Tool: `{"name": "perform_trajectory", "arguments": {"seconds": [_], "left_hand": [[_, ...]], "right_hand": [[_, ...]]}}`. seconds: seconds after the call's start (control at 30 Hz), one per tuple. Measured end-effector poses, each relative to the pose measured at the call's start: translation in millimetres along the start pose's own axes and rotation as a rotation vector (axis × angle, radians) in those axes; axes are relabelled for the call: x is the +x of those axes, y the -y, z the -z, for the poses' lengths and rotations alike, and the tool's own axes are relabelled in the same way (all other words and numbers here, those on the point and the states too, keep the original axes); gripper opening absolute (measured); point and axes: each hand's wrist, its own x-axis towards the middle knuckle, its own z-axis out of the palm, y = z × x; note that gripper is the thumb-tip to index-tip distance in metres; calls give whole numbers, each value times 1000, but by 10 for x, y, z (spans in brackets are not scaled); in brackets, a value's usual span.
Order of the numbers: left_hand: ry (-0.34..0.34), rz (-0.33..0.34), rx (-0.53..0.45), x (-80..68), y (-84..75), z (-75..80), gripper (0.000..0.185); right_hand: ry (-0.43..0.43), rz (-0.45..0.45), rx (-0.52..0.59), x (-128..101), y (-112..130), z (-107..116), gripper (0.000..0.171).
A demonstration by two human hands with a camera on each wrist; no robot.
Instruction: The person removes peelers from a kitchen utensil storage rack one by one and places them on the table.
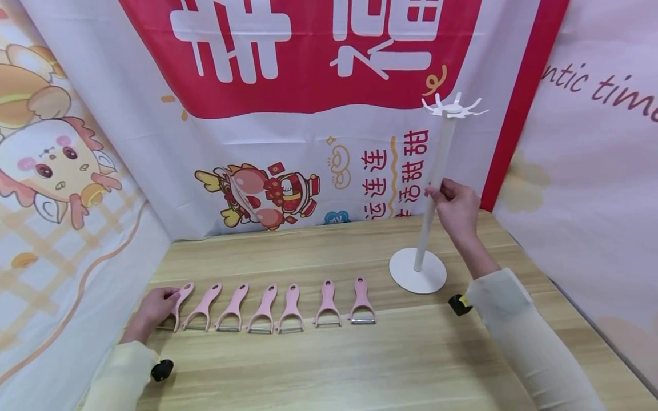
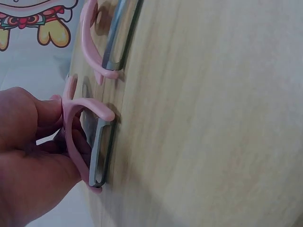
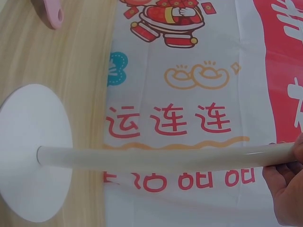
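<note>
A person's left hand (image 1: 156, 305) grips the first peeler (image 1: 177, 307) in a row of seven pink peelers laid side by side on a wooden worktop (image 1: 360, 365). In the left wrist view the fingers (image 2: 45, 113) curl round the peeler's pink yoke (image 2: 75, 137), with its steel blade (image 2: 97, 153) lying just past the fingertips, toward the worktop's near edge. The next peeler (image 2: 97, 52) lies just beside the fingers, apart from them.

The right hand (image 1: 454, 208) holds the pole (image 1: 434, 188) of a white stand (image 1: 417, 273) about midway up, fingers (image 1: 437, 194) wrapped round it. The stand rests upright on its round base, below and a little left of the fingers; its crown of hooks (image 1: 452, 107) spreads well above them. In the right wrist view the fingers (image 3: 284, 189) close on the pole (image 3: 156, 158) at the frame's right edge, the base (image 3: 31, 151) well away along the pole, and the end of one pink handle (image 3: 52, 12) shows beyond the base.

The remaining peelers run from just right of the left fingers toward the stand, the last one (image 1: 362, 302) near the base but not touching it. Both forearms wear pale sleeves (image 1: 519, 331). Behind the worktop hangs a red-and-white banner (image 1: 308, 57) with cartoon figures.
</note>
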Motion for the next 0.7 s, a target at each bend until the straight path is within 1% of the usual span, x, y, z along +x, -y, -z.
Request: {"name": "perform_trajectory", "arguments": {"seconds": [0.1,0.3,0.47,0.57,0.63,0.7], "left_hand": [[-18,8,10,1,-9,-25,37],[-22,-16,78,-30,-31,-27,37],[6,-2,109,-80,-67,5,41],[14,16,102,-99,-117,35,47],[-16,0,97,-117,-162,47,50],[-82,-39,97,-154,-227,52,52]], "right_hand": [[4,-4,5,10,0,10,40],[22,-25,10,2,-2,20,41],[42,-18,18,4,-26,5,42],[67,2,17,20,-49,15,43],[88,11,1,25,-66,42,47],[94,11,-19,12,-83,77,51]]}}
